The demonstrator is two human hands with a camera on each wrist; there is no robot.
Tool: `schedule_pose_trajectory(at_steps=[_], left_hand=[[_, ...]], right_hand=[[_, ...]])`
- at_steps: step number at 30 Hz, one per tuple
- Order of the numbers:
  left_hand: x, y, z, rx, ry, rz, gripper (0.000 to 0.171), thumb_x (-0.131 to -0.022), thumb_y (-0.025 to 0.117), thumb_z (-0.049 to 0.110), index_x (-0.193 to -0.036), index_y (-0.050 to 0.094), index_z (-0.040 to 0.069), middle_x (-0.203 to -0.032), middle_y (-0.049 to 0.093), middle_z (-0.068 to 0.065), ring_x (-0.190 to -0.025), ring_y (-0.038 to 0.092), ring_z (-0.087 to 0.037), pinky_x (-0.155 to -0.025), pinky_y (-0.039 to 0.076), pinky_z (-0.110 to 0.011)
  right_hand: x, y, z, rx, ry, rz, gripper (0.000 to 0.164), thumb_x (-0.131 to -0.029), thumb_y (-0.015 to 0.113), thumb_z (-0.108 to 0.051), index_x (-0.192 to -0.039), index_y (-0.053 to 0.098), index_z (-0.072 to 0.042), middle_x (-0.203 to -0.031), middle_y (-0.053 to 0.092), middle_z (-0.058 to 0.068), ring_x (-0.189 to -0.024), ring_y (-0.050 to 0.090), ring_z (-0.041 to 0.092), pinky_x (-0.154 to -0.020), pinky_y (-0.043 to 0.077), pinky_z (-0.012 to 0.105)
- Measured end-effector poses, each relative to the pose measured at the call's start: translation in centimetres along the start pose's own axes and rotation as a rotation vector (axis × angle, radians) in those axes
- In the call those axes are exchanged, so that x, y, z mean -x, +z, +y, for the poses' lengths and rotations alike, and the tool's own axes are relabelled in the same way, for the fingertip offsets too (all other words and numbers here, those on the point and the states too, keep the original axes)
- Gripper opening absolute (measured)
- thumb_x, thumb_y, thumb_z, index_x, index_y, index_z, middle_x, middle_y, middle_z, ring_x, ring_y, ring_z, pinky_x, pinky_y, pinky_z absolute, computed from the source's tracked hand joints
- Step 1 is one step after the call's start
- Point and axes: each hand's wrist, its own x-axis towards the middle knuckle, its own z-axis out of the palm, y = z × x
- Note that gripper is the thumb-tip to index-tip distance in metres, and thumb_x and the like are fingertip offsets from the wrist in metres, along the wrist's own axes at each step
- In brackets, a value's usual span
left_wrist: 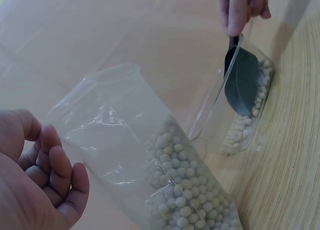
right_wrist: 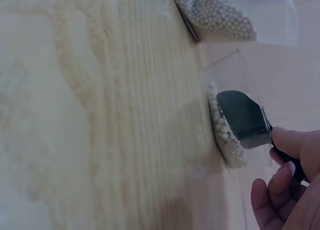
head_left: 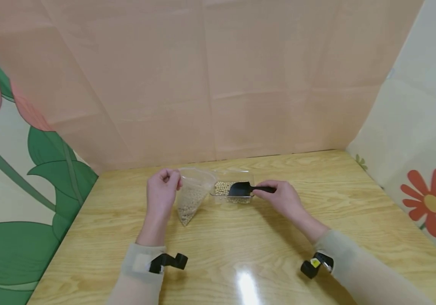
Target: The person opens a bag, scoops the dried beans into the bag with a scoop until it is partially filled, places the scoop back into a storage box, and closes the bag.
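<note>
My left hand (head_left: 161,191) pinches the top edge of a clear plastic bag (left_wrist: 115,125), which hangs with its lower part full of small round pale beads (left_wrist: 190,190). Just right of the bag, a clear rectangular box (head_left: 215,192) stands on the table with a layer of similar beads (head_left: 223,187) in it. By its handle, my right hand (head_left: 282,197) grips a black scoop (head_left: 240,189). The scoop's blade (right_wrist: 242,117) is inside the box, its tip down by the beads. In the right wrist view, thumb and fingers close round the handle.
The wood-grain table (head_left: 218,241) extends in front of the box and to both sides. A plain pinkish sheet (head_left: 210,93) hangs behind its back edge. Flower-printed panels (head_left: 412,140) rise at the sides. Each forearm carries a black wrist camera (head_left: 168,261).
</note>
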Motion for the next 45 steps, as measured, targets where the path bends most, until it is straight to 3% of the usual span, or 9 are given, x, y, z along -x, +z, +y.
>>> schedule_pose_trajectory(at_steps=[3, 10, 15, 24, 30, 35, 40, 45], left_hand=[[0.0, 0.0, 0.0, 0.006, -0.004, -0.002, 0.016, -0.096, 0.064, 0.005, -0.08, 0.068, 0.007, -0.069, 0.064, 0.0, -0.065, 0.057, -0.013, -0.064, 0.046, -0.024], [0.1, 0.1, 0.0, 0.007, 0.005, 0.006, 0.017, -0.094, 0.063, 0.004, -0.079, 0.068, 0.007, -0.068, 0.065, 0.0, -0.065, 0.057, -0.02, -0.062, 0.043, -0.024], [0.0, 0.2, 0.0, 0.017, 0.002, 0.017, 0.018, -0.094, 0.063, 0.003, -0.078, 0.068, 0.008, -0.067, 0.065, 0.0, -0.065, 0.057, -0.017, -0.062, 0.044, -0.023], [0.1, 0.4, 0.2, 0.019, -0.004, 0.029, 0.019, -0.095, 0.064, 0.004, -0.077, 0.068, 0.006, -0.067, 0.065, 0.0, -0.064, 0.057, -0.014, -0.061, 0.044, -0.023], [0.3, 0.8, 0.0, 0.016, -0.009, 0.037, 0.02, -0.095, 0.064, 0.004, -0.076, 0.068, 0.007, -0.066, 0.066, 0.001, -0.063, 0.056, -0.013, -0.058, 0.041, -0.023], [0.5, 1.1, 0.1, 0.038, -0.011, 0.059, 0.021, -0.096, 0.064, 0.004, -0.076, 0.068, 0.007, -0.067, 0.066, 0.001, -0.064, 0.057, -0.013, -0.056, 0.04, -0.023], [0.7, 1.5, 0.0, 0.06, 0.017, 0.094, 0.021, -0.095, 0.064, 0.003, -0.074, 0.067, 0.007, -0.065, 0.066, 0.001, -0.063, 0.06, -0.013, -0.057, 0.042, -0.021], [0.7, 2.0, -0.1, 0.09, 0.013, 0.119, 0.023, -0.097, 0.065, 0.004, -0.075, 0.068, 0.008, -0.067, 0.067, 0.0, -0.066, 0.062, -0.014, -0.059, 0.045, -0.021]], right_hand=[[-0.1, -0.4, 0.0, 0.009, -0.019, -0.008, 0.03, -0.101, 0.082, -0.039, -0.122, 0.085, -0.018, -0.12, 0.081, 0.005, -0.103, 0.071, 0.022, -0.086, 0.052, 0.039], [-0.8, -1.8, 0.2, 0.033, -0.034, -0.066, 0.033, -0.102, 0.081, -0.038, -0.127, 0.084, -0.017, -0.133, 0.077, 0.011, -0.1, 0.066, 0.024, -0.08, 0.05, 0.039], [-1.4, -3.0, 0.5, 0.067, -0.042, -0.114, 0.041, -0.102, 0.08, -0.041, -0.133, 0.081, -0.015, -0.142, 0.072, 0.017, -0.113, 0.067, 0.028, -0.088, 0.052, 0.043], [-2.3, -3.9, 0.4, 0.099, -0.098, -0.168, 0.039, -0.101, 0.081, -0.04, -0.13, 0.083, -0.013, -0.136, 0.075, 0.016, -0.126, 0.068, 0.035, -0.1, 0.054, 0.053], [-1.9, -4.3, 0.5, 0.134, -0.093, -0.179, 0.048, -0.101, 0.081, -0.041, -0.137, 0.078, -0.009, -0.14, 0.072, 0.021, -0.122, 0.067, 0.037, -0.098, 0.053, 0.055], [-1.6, -4.5, 0.4, 0.142, -0.054, -0.159, 0.056, -0.101, 0.079, -0.05, -0.141, 0.076, -0.011, -0.138, 0.073, 0.018, -0.122, 0.068, 0.037, -0.099, 0.053, 0.057], [-1.6, -4.5, -0.1, 0.104, -0.077, -0.065, 0.052, -0.102, 0.078, -0.049, -0.137, 0.078, -0.011, -0.138, 0.073, 0.016, -0.128, 0.064, 0.041, -0.101, 0.051, 0.061], [-1.3, -3.9, -2.1, 0.006, -0.114, 0.041, 0.044, -0.102, 0.08, -0.045, -0.132, 0.08, -0.013, -0.13, 0.075, 0.012, -0.115, 0.066, 0.034, -0.091, 0.055, 0.051]])
